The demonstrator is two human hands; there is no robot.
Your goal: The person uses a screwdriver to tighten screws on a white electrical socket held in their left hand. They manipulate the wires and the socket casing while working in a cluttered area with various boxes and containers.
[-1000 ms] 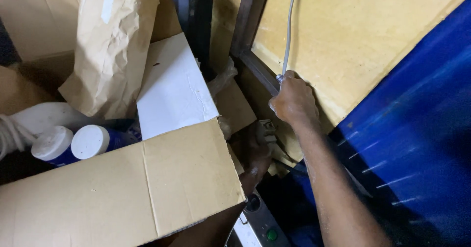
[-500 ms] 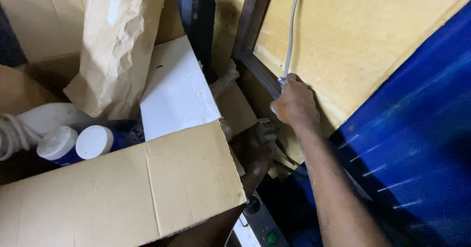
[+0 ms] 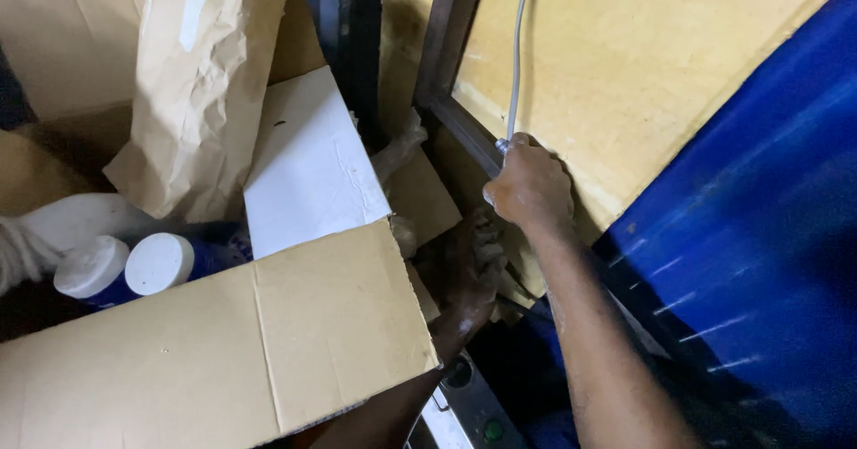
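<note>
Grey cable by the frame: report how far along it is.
Done: nothing looks fixed; the grey cable hangs loose against the yellow board. In hand: the right hand grips its lower end at the dark frame; the left hand reaches into the gap below. Left: the cable's end looks unconnected.

An open brown cardboard box [image 3: 223, 360] fills the near left, one flap white [image 3: 308, 168]. A crumpled brown paper bag [image 3: 201, 83] with a white label strip [image 3: 190, 16] leans at far left. Two white-capped blue bottles [image 3: 125, 266] lie inside the box.
</note>
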